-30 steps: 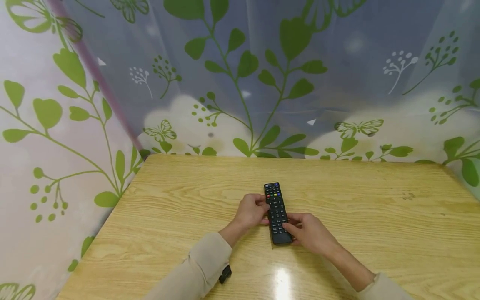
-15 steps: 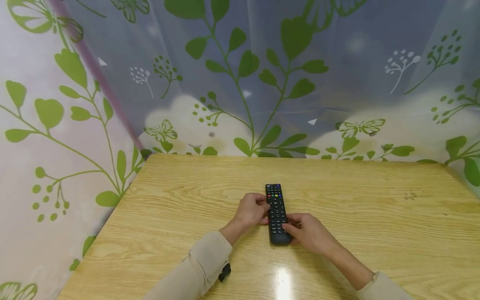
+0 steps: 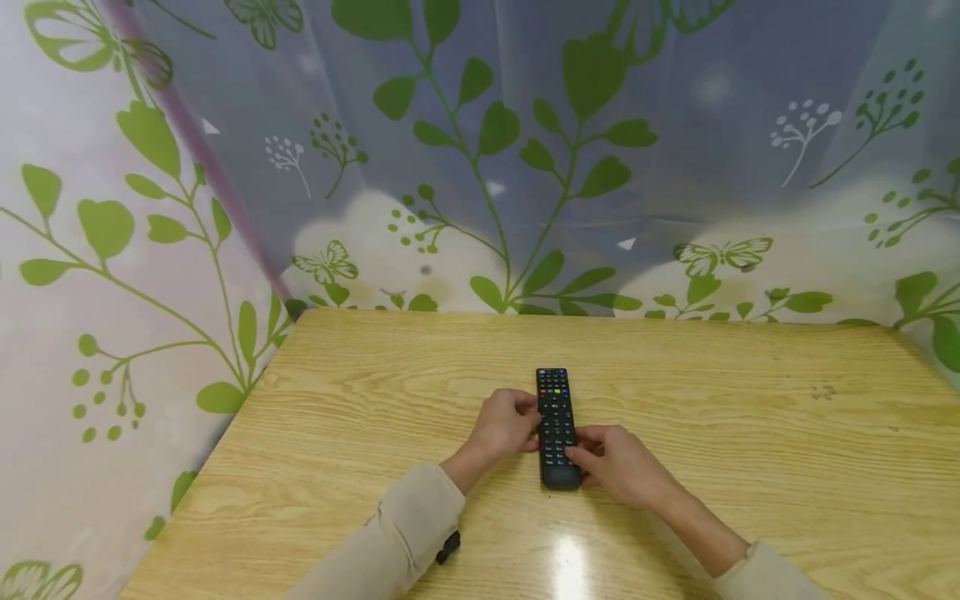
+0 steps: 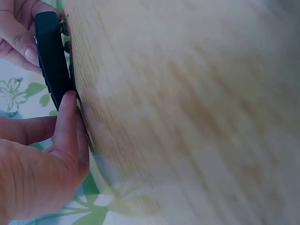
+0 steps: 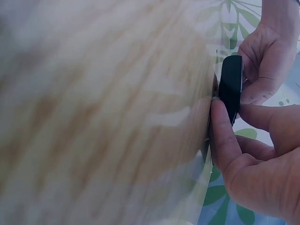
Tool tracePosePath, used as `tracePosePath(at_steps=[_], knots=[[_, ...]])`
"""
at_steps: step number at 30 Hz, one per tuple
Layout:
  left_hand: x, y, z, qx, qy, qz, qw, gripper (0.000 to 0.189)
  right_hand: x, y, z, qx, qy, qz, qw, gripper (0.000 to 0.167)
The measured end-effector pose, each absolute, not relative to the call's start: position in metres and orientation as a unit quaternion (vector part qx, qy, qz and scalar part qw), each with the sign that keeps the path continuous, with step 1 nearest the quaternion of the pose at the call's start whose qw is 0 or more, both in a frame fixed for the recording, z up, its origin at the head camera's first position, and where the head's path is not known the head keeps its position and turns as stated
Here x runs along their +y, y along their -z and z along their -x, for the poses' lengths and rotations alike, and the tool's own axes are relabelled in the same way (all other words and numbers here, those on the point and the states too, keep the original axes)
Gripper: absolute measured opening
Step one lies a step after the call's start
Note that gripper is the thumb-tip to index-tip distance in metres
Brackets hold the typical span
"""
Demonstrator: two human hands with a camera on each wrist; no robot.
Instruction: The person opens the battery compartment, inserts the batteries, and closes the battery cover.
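Observation:
A black remote control (image 3: 556,429) with rows of small buttons lies lengthwise away from me, button side up, close over the wooden table. My left hand (image 3: 504,423) holds its left edge, thumb at the top face near the middle. On the right edge, lower down, my right hand (image 3: 622,467) pinches it with the thumb on the lower buttons. In the left wrist view the remote control (image 4: 52,56) shows its dark side, with fingertips reaching under it. From the right wrist view, the end of the remote control (image 5: 231,86) stands between thumb and fingers.
The wooden table (image 3: 360,375) has a glossy top with a bright reflection near its front. Behind it hangs a cloth (image 3: 450,167) printed with leaves and butterflies, and another printed cloth (image 3: 67,308) borders the left side.
The remote control has turned slightly, its far end shifting to the right so that it lies straighter. Both hands keep their hold almost in place.

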State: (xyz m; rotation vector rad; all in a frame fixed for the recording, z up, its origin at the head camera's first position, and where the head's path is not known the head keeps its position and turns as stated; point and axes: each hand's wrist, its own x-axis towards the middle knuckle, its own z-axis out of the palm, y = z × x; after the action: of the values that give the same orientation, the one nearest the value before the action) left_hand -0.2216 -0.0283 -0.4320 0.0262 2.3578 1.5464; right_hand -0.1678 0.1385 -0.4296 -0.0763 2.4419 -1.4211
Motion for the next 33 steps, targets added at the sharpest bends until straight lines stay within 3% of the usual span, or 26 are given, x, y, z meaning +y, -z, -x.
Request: tracePosePath(at_steps=[18, 25, 33], knots=[[-0.033, 0.437, 0.219, 0.808, -0.567, -0.016, 0.161, 0.029, 0.138, 0.430, 0.172, 0.844, 0.508, 0.028, 0.169, 0.040], [-0.044, 0.438, 0.214, 0.832, -0.542, -0.062, 0.100, 0.037, 0.149, 0.426, 0.170, 0.866, 0.480, 0.040, 0.133, 0.046], [-0.072, 0.425, 0.210, 0.870, -0.483, -0.094, 0.042, 0.039, 0.189, 0.418, 0.174, 0.920, 0.368, 0.114, 0.069, 0.052]])
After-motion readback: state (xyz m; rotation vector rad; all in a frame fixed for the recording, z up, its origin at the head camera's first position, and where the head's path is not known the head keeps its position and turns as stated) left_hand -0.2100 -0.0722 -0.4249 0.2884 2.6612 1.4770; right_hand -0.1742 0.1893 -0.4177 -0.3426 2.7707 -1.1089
